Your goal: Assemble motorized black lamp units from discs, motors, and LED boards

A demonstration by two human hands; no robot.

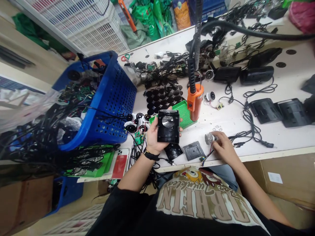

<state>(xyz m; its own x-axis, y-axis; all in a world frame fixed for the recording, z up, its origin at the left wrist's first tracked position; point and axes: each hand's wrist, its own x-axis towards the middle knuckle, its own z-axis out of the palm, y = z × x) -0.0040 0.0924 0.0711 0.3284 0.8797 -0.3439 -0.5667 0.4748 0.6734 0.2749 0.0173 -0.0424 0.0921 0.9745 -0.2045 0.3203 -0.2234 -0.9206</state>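
Note:
My left hand (155,136) is closed around a black plastic housing (168,127) with a round clear lens near its top, held above the bench. My right hand (222,144) pinches a small clear-domed lamp module (209,139) low over the bench. Wires run down from it to a small circuit board (202,158) by the front edge. Between the hands lies a flat black rectangular cover (193,151). Below the housing is another black plastic piece (173,151), partly hidden. An orange electric screwdriver (195,102) hangs over a green perforated tray (183,113), just beyond the housing.
A blue basket (110,98) heaped with wired boards stands at the left. Black round parts (162,98) lie in rows behind the housing. Black housings (265,109) and coiled cables (253,127) spread across the right. A phone (121,163) rests at the front left.

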